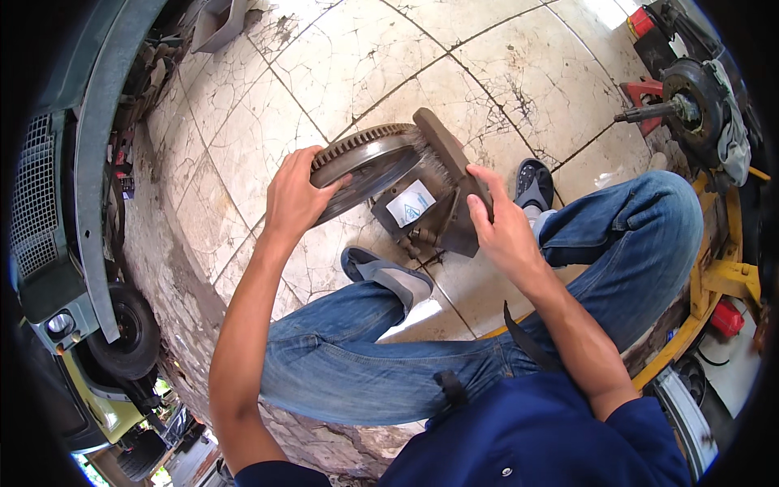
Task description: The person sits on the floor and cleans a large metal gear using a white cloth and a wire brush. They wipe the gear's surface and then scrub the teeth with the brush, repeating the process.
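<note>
My left hand (pixel 297 193) grips the near-left rim of a flywheel (pixel 369 154), a round metal disc with teeth along its edge, tilted up off the floor. Its thumb lies over the inner face and its fingers are round the toothed side. My right hand (pixel 507 223) is closed on the end of a brush (pixel 442 140) with a long brown back. The bristles face the flywheel and appear to meet its right edge. Below them sits a dark boxy metal thing (pixel 398 223) with a white label; its kind is unclear and my hands and the brush partly hide it.
My two sandalled feet rest on cracked, stained floor tiles (pixel 381 65) either side of the work. At right stands a hub with a shaft (pixel 686 105) near a red stand and a yellow metal frame (pixel 698 300). A vehicle front with a metal bumper (pixel 93 187) is at left.
</note>
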{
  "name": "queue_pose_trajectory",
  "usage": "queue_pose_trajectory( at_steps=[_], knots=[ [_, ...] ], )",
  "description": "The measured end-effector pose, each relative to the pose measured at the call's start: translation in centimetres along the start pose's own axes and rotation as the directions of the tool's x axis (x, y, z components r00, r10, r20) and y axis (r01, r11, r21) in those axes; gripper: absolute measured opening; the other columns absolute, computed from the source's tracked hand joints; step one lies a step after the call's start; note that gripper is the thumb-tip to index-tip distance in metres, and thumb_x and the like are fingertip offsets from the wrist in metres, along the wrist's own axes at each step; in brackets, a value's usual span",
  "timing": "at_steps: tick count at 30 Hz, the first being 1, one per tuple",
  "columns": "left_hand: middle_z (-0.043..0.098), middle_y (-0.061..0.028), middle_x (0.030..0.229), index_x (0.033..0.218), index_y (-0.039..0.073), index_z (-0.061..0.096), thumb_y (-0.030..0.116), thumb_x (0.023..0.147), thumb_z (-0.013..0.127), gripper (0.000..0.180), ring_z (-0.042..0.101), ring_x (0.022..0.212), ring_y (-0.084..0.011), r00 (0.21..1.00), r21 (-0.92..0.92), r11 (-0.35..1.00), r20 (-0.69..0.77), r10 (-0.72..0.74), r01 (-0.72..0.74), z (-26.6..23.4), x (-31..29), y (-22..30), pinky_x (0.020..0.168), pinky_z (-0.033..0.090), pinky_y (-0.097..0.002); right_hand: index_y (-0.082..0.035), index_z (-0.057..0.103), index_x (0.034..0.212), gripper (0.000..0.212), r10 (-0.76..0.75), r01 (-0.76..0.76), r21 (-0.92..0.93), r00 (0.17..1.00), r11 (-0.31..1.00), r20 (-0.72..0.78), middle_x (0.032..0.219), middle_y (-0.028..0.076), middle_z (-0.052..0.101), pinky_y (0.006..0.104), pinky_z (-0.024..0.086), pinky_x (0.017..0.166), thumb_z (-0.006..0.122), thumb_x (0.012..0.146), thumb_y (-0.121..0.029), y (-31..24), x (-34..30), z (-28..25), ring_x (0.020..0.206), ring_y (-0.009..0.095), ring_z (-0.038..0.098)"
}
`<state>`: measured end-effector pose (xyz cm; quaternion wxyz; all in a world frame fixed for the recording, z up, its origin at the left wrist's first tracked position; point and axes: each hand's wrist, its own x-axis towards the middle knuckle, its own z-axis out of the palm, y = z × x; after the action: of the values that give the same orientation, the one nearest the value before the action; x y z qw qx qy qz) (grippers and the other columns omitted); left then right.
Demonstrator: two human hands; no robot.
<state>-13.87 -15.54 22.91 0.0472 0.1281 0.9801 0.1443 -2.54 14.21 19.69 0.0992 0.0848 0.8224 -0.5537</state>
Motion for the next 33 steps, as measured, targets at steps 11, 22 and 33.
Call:
queue_pose_trajectory(
  at_steps=[11,22,33],
  knots=[
    [0.07,-0.0161,0.113,0.119,0.001,0.066,0.031,0.079,0.088,0.055,0.066,0.107,-0.034,1.0,-0.067,0.998,-0.007,0.005,-0.006,0.7,1.2,2.1,0.092,0.053,-0.0432,-0.026,0.047,0.148,0.047,-0.261,0.244,-0.337,0.965,0.91,-0.007,0.098,0.015,0.062,0.05,0.057,0.064,0.061,0.103,-0.026,-4.1,0.7,2.4,0.075,0.039,0.069],
    [0.071,-0.0146,0.103,0.113,0.002,0.067,0.028,0.077,0.088,0.049,0.067,0.098,-0.0343,0.992,-0.037,0.999,-0.129,-0.003,-0.001,1.8,0.0,2.0,0.081,0.055,-0.0451,-0.016,0.05,0.139,0.036,-0.383,0.414,-0.426,0.91,0.804,0.161,0.099,0.026,0.065,0.0532,0.056,0.065,0.053,0.106,-0.027,-9.7,9.8,4.4,0.077,0.046,0.069],
    [0.069,-0.0178,0.106,0.11,-0.002,0.066,0.031,0.08,0.086,0.049,0.066,0.105,-0.0362,0.995,-0.065,0.998,-0.097,-0.026,0.02,0.8,-0.5,1.5,0.088,0.054,-0.0456,-0.019,0.05,0.147,0.045,-0.331,0.337,-0.409,0.939,0.848,0.088,0.094,0.021,0.061,0.0511,0.054,0.058,0.059,0.104,-0.026,-7.9,-0.1,3.1,0.069,0.04,0.068]
  ],
)
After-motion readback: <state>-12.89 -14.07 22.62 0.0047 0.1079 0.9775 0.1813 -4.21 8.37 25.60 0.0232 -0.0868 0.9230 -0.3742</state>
